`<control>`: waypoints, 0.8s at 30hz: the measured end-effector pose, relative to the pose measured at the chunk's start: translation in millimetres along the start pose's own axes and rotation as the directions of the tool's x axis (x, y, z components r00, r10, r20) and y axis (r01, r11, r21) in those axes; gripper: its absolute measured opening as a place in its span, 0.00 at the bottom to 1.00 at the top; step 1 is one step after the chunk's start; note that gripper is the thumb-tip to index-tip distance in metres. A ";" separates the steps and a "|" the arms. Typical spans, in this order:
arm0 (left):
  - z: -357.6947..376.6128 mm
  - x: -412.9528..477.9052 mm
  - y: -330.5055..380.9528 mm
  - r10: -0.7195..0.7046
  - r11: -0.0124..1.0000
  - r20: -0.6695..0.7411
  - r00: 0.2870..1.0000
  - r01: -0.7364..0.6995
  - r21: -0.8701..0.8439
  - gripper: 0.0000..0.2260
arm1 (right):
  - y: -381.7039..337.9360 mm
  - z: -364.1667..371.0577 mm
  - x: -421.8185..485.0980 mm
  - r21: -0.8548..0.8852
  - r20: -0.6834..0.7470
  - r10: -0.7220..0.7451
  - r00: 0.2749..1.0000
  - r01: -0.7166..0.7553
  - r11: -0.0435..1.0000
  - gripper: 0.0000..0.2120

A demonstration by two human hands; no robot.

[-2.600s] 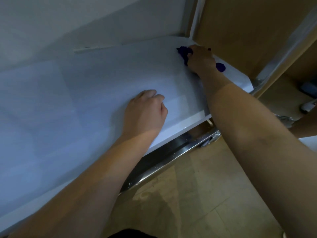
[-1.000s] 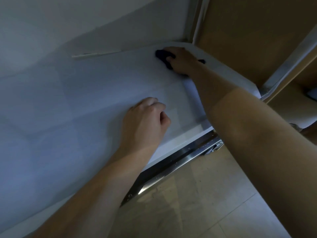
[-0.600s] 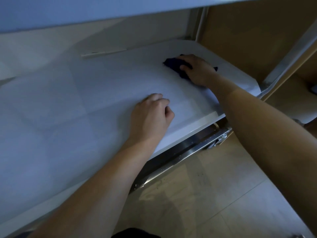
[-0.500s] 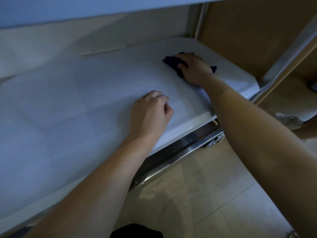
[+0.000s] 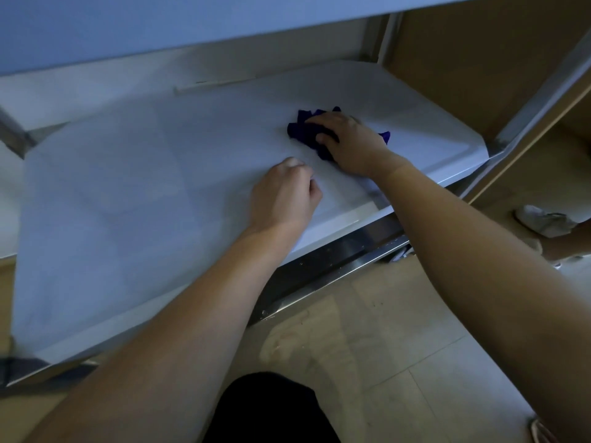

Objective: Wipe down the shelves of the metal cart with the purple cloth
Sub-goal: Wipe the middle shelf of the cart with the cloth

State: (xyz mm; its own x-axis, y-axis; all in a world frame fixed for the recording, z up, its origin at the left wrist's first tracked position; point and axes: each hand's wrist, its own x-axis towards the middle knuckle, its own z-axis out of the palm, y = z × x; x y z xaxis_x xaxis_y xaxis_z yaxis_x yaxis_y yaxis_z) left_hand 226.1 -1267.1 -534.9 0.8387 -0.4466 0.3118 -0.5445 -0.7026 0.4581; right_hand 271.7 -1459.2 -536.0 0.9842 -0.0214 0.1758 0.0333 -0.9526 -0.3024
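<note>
Purple cloth (image 5: pixel 301 133) in head view: bunched on white shelf (image 5: pixel 128 203), toward rear-right, w/ R hand (image 5: pixel 351 145) on top, fingers curled over it, pressing down. Just beside, nearer front edge: L hand (image 5: pixel 283 196), knuckles on shelf, fingers curled under, nothing in grip. Above: upper shelf (image 5: pixel 160 24). Below front edge: metal rail (image 5: pixel 335 259), tiled floor (image 5: pixel 383 346).

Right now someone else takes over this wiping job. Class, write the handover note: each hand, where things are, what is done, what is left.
Right hand: grips the bunched purple cloth on the white-lined shelf, right rear part.
Left hand: fingers curled, rests on that shelf, holds nothing.
Done: cloth on this shelf; how much is clean cannot be told.
Left: rest of this shelf, the upper shelf, the lower metal shelf.
</note>
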 end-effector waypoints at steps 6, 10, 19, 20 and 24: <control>-48.0 -36.0 -51.2 -0.085 0.993 -0.092 0.992 0.092 0.073 0.08 | -0.8 -3.1 -1.6 0.010 -0.012 0.007 1.000 -0.006 1.000 0.19; -57.2 -55.6 -68.5 -0.128 0.989 -0.158 0.979 0.139 0.059 0.09 | -10.8 3.8 5.2 0.009 -0.040 0.110 0.993 -0.109 0.994 0.19; -53.8 -55.0 -72.0 -0.159 0.984 -0.147 0.976 0.168 0.052 0.10 | -118.9 42.5 30.2 0.097 0.057 -0.214 0.975 0.208 0.973 0.18; -53.9 -54.8 -72.5 -0.176 0.982 -0.156 0.972 0.183 0.038 0.11 | -109.0 38.5 31.9 0.103 0.056 -0.203 0.978 0.197 0.975 0.19; -52.0 -54.3 -73.9 -0.199 0.978 -0.167 0.966 0.206 0.027 0.12 | -31.5 19.3 49.5 0.032 -0.063 0.083 0.995 -0.081 0.996 0.19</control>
State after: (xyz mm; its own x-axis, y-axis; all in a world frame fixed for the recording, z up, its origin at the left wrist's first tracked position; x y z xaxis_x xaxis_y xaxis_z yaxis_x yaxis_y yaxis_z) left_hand 220.1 -1162.0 -542.4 0.9157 -0.1995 0.3488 -0.3595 -0.7943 0.4897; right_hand 322.7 -1424.3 -535.8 0.9708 -0.1192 0.2083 -0.0411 -0.9376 -0.3453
